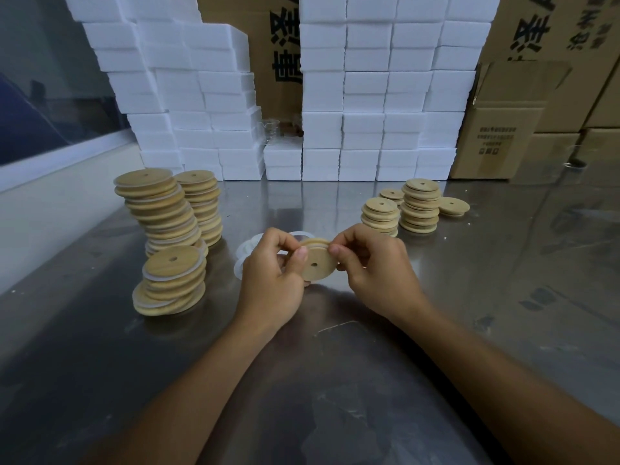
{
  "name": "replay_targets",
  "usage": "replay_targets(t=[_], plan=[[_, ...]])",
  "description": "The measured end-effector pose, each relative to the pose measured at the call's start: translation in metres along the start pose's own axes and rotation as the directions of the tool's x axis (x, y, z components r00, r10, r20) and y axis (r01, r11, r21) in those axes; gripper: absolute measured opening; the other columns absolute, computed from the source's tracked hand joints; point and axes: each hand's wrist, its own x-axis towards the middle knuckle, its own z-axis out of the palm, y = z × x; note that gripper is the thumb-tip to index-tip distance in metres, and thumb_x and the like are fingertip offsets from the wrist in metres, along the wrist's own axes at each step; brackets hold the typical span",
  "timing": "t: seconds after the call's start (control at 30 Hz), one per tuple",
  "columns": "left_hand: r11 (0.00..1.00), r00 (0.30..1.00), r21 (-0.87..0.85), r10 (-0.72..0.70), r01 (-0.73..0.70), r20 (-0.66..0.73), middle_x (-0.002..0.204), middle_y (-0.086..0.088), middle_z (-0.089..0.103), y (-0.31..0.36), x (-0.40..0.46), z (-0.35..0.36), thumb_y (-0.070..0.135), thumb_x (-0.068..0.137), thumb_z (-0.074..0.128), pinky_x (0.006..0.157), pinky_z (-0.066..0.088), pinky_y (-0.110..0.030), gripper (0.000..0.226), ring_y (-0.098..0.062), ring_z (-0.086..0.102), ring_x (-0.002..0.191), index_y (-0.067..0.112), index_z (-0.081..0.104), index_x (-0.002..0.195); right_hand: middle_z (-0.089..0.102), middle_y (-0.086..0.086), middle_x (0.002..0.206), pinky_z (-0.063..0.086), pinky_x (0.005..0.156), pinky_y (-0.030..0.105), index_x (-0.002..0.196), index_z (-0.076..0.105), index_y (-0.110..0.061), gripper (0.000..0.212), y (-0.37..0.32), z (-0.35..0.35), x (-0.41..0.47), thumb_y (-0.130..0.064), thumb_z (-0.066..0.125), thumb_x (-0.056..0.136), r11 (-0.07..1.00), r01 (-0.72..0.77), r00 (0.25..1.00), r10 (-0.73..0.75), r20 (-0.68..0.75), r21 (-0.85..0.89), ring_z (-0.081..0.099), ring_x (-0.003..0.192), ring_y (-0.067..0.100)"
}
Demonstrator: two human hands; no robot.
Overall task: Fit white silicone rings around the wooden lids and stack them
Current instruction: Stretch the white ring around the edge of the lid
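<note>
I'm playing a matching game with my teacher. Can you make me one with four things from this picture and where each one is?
Things:
1. lid with the hole
2. tall leaning stack of lids
3. white foam blocks
4. loose white rings

Places:
A. piled up at the back of the table
B. flat on the table behind the left hand
C. between the fingers of both hands, left and right hand
D. standing on the left side of the table

Pairs: 1-C, 2-D, 3-A, 4-B

Both hands, left hand (pixel 272 276) and right hand (pixel 375 267), raised, fingers pinching.
</note>
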Motion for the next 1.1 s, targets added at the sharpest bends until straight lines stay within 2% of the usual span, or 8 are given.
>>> replay_targets(t=[0.1,0.17,0.3,0.5,0.63,0.73,0.87,1.1], plan=[[0.993,0.997,-0.089,-0.081,0.08,-0.008,0.098,-0.006,0.064,0.001,0.0016,-0.0011,0.009,0.094,0.06,0.078,0.056,-0.057,0.022,-0.031,0.066,0.098,0.025,0.053,0.081,0.069,-0.009,0.081,0.056,0.069,0.024,0.09,0.069,-0.009,0.003,0.0016,-0.0002,0.0007,-0.011,0.068,0.091,0.999,-0.034,0.999,0.034,0.019,0.031,0.066,0.076,0.006],[0.982,0.992,-0.146,-0.123,0.119,-0.018,0.099,-0.002,0.063,0.002,0.0021,-0.0011,0.007,0.094,0.059,0.077,0.058,-0.055,0.021,-0.03,0.066,0.098,0.022,0.053,0.08,0.07,-0.009,0.081,0.056,0.067,0.021,0.089,0.067,-0.01,0.003,0.0014,0.0004,0.0004,-0.011,0.07,0.089,0.992,-0.091,0.995,0.088,0.037,0.089,0.067,0.073,0.005],[0.935,0.976,-0.287,-0.216,0.207,0.001,0.104,-0.003,0.062,0.0061,0.0014,-0.0005,0.004,0.095,0.057,0.059,0.06,-0.035,0.019,-0.021,0.068,0.093,0.014,0.052,0.08,0.071,0.004,0.079,0.059,0.07,0.041,0.086,0.065,-0.009,0.005,0.0012,-0.0006,0.0003,-0.009,0.069,0.09,0.971,-0.184,0.983,0.177,0.055,0.153,0.069,0.071,0.02],[0.973,0.984,-0.148,-0.174,0.179,0.049,0.086,0.0,0.064,0.0061,0.0012,0.0001,0.005,0.094,0.059,0.062,0.062,-0.039,0.018,-0.015,0.068,0.084,0.015,0.055,0.079,0.066,0.001,0.079,0.055,0.075,0.046,0.085,0.062,-0.01,0.008,0.0017,-0.0018,0.0013,-0.004,0.062,0.091,0.98,-0.158,0.986,0.163,-0.026,0.12,0.062,0.075,0.018],[0.998,0.996,0.019,-0.053,0.052,0.073,0.075,0.02,0.061,0.0033,0.001,0.0001,0.006,0.091,0.062,0.065,0.06,-0.048,0.02,-0.004,0.06,0.08,0.02,0.059,0.078,0.065,0.003,0.082,0.053,0.075,0.05,0.087,0.06,-0.008,0.009,0.0018,-0.0029,0.0005,-0.003,0.059,0.094,0.979,-0.148,0.985,0.159,-0.07,0.144,0.06,0.078,0.02],[0.997,0.997,0.067,-0.033,0.028,0.074,0.075,0.013,0.06,0.0034,0.0014,0.0002,0.005,0.091,0.061,0.068,0.058,-0.048,0.022,-0.007,0.06,0.073,0.021,0.058,0.077,0.065,0.002,0.082,0.054,0.073,0.051,0.087,0.06,-0.011,0.009,0.0014,-0.0025,0.0004,-0.005,0.059,0.094,0.977,-0.144,0.985,0.157,-0.074,0.158,0.061,0.078,0.019],[0.982,0.979,-0.013,-0.188,0.19,0.073,0.068,-0.008,0.06,0.0034,0.0019,-0.0009,0.005,0.098,0.052,0.057,0.059,-0.035,0.023,-0.017,0.065,0.052,0.016,0.053,0.078,0.066,-0.004,0.079,0.057,0.068,0.047,0.087,0.063,-0.013,0.006,0.0014,-0.001,0.0008,-0.013,0.064,0.094,0.973,-0.145,0.985,0.159,-0.062,0.181,0.064,0.074,0.016],[0.927,0.948,-0.203,-0.317,0.316,0.027,0.069,-0.012,0.058,0.006,0.0051,-0.0024,0.004,0.098,0.052,0.064,0.062,-0.038,0.019,-0.016,0.065,0.062,0.005,0.056,0.079,0.069,0.005,0.075,0.058,0.063,0.037,0.087,0.064,-0.006,0.011,0.0029,-0.0027,0.0021,-0.014,0.062,0.095,0.948,-0.24,0.971,0.235,0.048,0.208,0.069,0.067,0.012]])
